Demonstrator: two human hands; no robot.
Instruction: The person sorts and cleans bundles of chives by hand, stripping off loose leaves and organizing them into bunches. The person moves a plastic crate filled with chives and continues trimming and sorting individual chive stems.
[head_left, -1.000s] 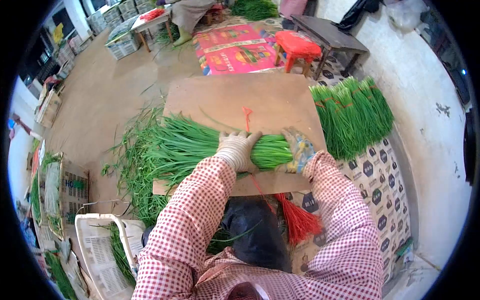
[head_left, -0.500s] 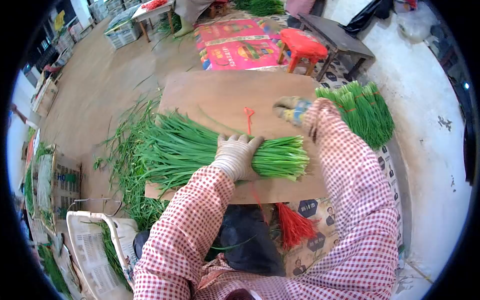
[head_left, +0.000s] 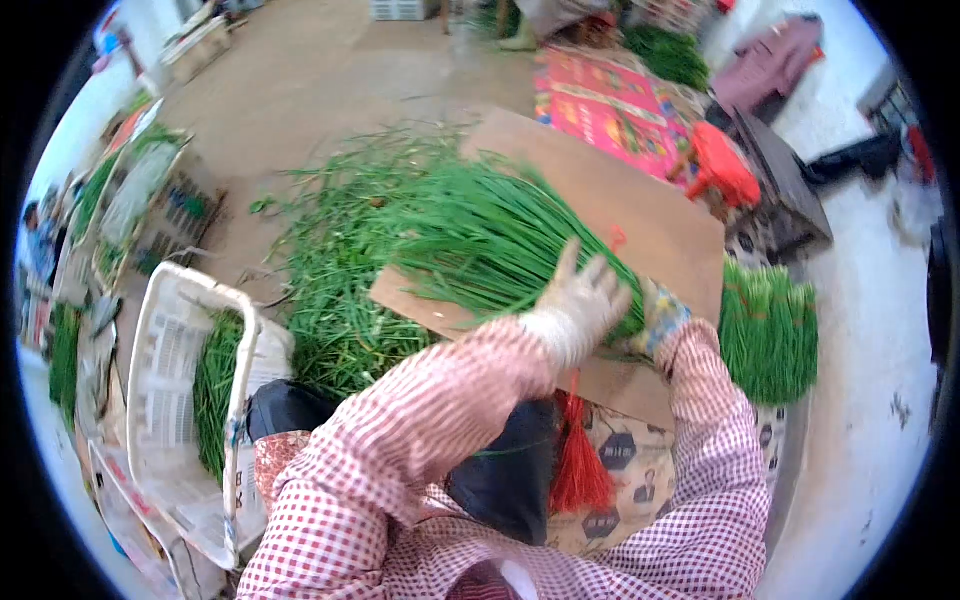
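A loose bunch of garlic chives [head_left: 490,225] lies across the brown board [head_left: 650,210], its leaf tips toward the left. My left hand [head_left: 585,300], in a pale glove, is over the bunch near the stem end, fingers spread. Around the stem ends my right hand [head_left: 660,315], in a patterned glove, is closed; its fingertips are partly hidden. A red tie [head_left: 618,238] sits on the board just beyond the stems. Below the board's near edge hangs a hank of red ties [head_left: 582,465].
Tied chive bundles [head_left: 768,330] stand at the right by the wall. Loose leaves [head_left: 345,270] are heaped left of the board. A white basket [head_left: 165,400] holds more greens at lower left. A red stool [head_left: 728,165] and a pink mat [head_left: 610,110] are beyond the board.
My view has swung left. My right hand has come from the board's far side to the stem ends. My left hand has loosened from pressing on the bunch, which now lies more slanted.
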